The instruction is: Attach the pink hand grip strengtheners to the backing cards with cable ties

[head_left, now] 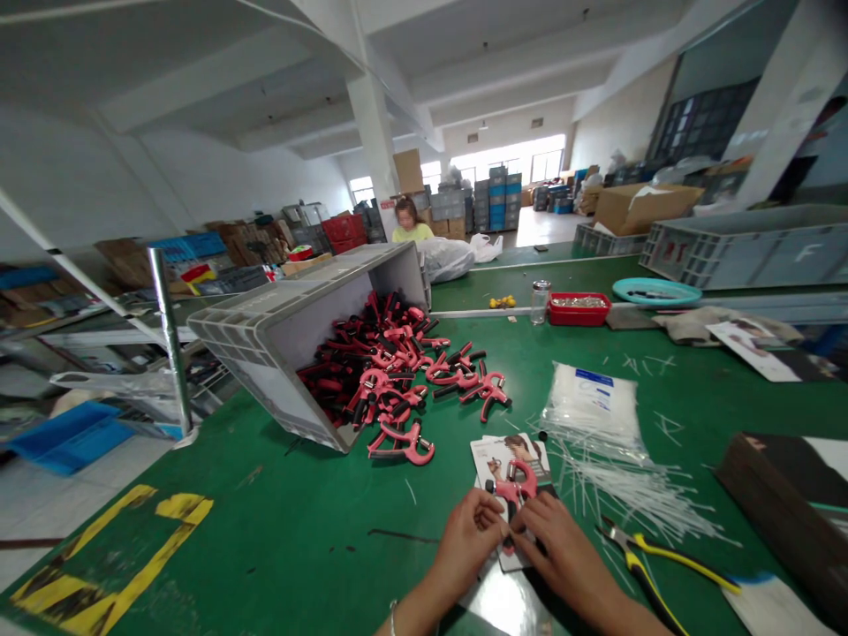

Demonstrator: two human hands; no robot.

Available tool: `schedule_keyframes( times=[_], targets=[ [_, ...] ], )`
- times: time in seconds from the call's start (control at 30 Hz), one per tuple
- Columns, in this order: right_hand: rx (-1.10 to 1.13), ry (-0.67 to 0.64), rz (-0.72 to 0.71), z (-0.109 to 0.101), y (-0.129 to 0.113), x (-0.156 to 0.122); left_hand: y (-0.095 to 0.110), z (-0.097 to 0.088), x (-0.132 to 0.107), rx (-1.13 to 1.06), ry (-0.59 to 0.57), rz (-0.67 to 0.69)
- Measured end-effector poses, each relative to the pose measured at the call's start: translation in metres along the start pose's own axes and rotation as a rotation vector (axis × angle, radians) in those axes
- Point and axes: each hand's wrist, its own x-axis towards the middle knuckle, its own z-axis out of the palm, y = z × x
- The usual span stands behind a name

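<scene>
A pink and black hand grip strengthener (523, 477) lies on a printed backing card (480, 455) before me on the green table. My left hand (472, 534) is at the left of its handles, with thumb and fingers pinched together; what they pinch is too small to make out. From the right, my right hand (556, 539) curls its fingers over the handles, hiding their lower part. Just right of the card, loose white cable ties (636, 495) fan out below a clear bag of cable ties (593, 406). Yellow and black cutting pliers (639, 543) rest right of my right hand.
A grey crate (278, 353) lies on its side, spilling many hand grip strengtheners (390, 362) onto the table. Farther back are a glass jar (540, 302), a red tray (579, 309) and a turquoise dish (655, 291). A person (411, 221) is behind the crate.
</scene>
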Motion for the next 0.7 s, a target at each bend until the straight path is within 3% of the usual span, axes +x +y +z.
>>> schedule_keyframes(
  times=[0.2, 0.3, 0.4, 0.57, 0.7],
  targets=[
    [0.17, 0.056, 0.022, 0.008, -0.002, -0.002, -0.024, 0.008, -0.019, 0.527, 0.059, 0.272],
    [0.207, 0.006, -0.041, 0.012, 0.005, -0.007, -0.038, 0.006, -0.02, 0.685, 0.082, 0.327],
    [0.163, 0.011, -0.016, 0.015, 0.014, -0.014, -0.047, 0.001, -0.017, 0.798, 0.121, 0.363],
    [0.116, 0.017, 0.035, 0.01, 0.017, -0.015, -0.043, -0.003, -0.013, 0.787, 0.096, 0.362],
    [-0.002, 0.046, 0.106, -0.019, 0.034, -0.041, -0.019, -0.018, -0.019, 0.541, 0.096, 0.204]
  ],
)
